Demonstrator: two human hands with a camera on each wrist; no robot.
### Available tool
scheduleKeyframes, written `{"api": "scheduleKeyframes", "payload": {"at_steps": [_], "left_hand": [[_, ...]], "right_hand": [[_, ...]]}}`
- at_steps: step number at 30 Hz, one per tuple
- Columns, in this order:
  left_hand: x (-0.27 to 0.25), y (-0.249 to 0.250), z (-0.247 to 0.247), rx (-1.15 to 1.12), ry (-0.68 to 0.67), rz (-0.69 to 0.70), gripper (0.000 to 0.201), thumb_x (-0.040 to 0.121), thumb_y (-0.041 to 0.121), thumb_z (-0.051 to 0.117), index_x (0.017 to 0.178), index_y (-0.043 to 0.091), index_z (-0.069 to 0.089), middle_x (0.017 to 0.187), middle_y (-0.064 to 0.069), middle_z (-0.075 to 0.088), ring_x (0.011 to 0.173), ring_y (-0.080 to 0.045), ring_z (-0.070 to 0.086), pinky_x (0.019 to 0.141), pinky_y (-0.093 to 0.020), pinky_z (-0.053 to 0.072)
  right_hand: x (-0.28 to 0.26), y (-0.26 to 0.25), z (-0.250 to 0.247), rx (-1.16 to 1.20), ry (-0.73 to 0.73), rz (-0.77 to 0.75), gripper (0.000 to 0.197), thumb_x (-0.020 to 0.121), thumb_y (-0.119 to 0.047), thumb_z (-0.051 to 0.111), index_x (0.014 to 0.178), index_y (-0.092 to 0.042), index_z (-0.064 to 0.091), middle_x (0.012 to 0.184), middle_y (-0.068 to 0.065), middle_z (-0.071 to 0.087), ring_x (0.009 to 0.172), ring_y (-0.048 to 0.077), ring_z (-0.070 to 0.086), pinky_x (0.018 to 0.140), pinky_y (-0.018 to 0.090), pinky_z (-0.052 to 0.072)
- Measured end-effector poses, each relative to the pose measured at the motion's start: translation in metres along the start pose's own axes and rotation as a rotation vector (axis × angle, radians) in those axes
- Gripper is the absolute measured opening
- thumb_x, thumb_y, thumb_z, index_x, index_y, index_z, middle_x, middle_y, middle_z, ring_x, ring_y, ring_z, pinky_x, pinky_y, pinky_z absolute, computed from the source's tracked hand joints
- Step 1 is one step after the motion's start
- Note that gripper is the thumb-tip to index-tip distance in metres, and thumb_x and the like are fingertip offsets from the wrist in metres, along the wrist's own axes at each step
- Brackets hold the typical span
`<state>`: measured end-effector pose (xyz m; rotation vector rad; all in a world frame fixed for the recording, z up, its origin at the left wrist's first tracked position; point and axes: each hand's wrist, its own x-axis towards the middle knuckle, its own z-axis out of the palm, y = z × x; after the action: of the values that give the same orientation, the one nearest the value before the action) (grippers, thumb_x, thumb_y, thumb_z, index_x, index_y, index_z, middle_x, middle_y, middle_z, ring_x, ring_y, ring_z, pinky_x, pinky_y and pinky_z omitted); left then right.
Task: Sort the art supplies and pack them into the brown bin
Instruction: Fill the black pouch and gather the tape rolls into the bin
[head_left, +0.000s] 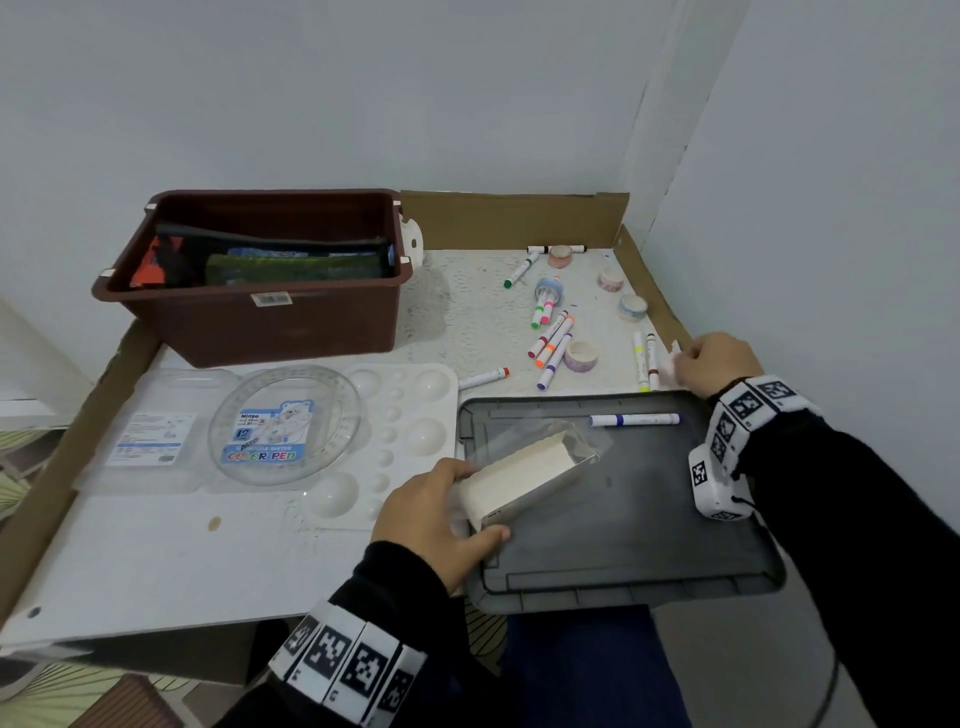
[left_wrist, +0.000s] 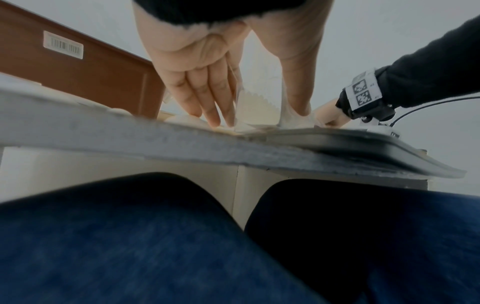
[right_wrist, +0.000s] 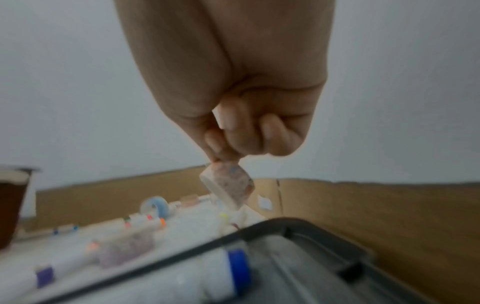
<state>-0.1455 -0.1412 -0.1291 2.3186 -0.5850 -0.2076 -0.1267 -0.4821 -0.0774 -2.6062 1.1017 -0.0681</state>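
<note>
A small cream-white cardboard box, partly wrapped in clear plastic film, is held by the left hand at the near-left corner of a dark grey plastic lid; the fingers are laid along one side of the box and the thumb is pressed against the other, so that the box is clasped between them. A small roll of patterned pink washi tape is pinched between thumb and forefinger of the right hand, just above the far-right corner of the lid; the remaining fingers are curled into the palm. One white marker with a blue cap is seen lying on the lid near its far edge. The dark brown plastic bin is placed at the far left of the white surface, well apart from both hands; a dark pouch and other items are seen inside it. Loose coloured markers and several further tape rolls are scattered on the surface beyond the lid; a white paint palette and a round clear marker case are laid between bin and lid; brown cardboard is stood along the far edge.
</note>
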Motion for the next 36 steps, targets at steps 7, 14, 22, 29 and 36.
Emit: {"api": "scheduleKeyframes", "payload": {"at_steps": [7,14,22,29,36], "left_hand": [[0.0,0.001,0.001,0.016,0.011,0.007,0.059,0.063,0.051,0.073,0.113,0.03,0.05,0.096,0.019,0.045,0.09,-0.002,0.039,0.073,-0.018,0.028],[-0.001,0.003,0.0,0.023,0.012,-0.002,0.061,0.063,0.052,0.072,0.116,0.03,0.05,0.103,0.014,0.052,0.097,-0.007,0.045,0.076,-0.017,0.029],[0.0,0.004,0.0,0.034,0.02,0.002,0.061,0.064,0.053,0.072,0.116,0.03,0.05,0.106,0.011,0.056,0.091,-0.004,0.042,0.075,-0.018,0.03],[-0.001,0.006,-0.001,0.028,0.023,0.006,0.06,0.064,0.052,0.072,0.115,0.028,0.051,0.103,0.013,0.055,0.09,-0.004,0.042,0.072,-0.017,0.028],[-0.002,0.007,-0.001,0.03,0.026,0.004,0.061,0.063,0.053,0.072,0.115,0.03,0.048,0.095,0.019,0.045,0.087,-0.001,0.037,0.073,-0.017,0.029]], "right_hand": [[-0.042,-0.024,-0.026,0.502,-0.276,-0.166,0.03,0.081,-0.034,0.069,0.072,-0.009,0.058,0.056,0.0,0.055,0.036,0.009,0.044,0.042,0.021,0.036],[-0.093,-0.047,-0.03,0.379,-0.255,-0.473,0.024,0.088,-0.034,0.06,0.081,-0.014,0.073,0.075,0.001,0.067,0.065,0.013,0.055,0.066,0.028,0.043],[-0.125,-0.052,0.003,0.447,-0.294,-0.482,0.009,0.082,-0.014,0.067,0.088,-0.007,0.068,0.076,0.014,0.069,0.063,0.014,0.058,0.072,0.033,0.051],[-0.126,-0.045,0.009,0.345,-0.22,-0.516,0.007,0.074,-0.017,0.072,0.077,-0.012,0.069,0.062,-0.01,0.059,0.054,-0.007,0.052,0.057,0.007,0.04],[-0.132,-0.044,0.008,0.22,-0.232,-0.587,0.026,0.077,-0.021,0.068,0.1,-0.026,0.056,0.066,-0.001,0.057,0.063,0.006,0.051,0.063,0.019,0.042]]}}
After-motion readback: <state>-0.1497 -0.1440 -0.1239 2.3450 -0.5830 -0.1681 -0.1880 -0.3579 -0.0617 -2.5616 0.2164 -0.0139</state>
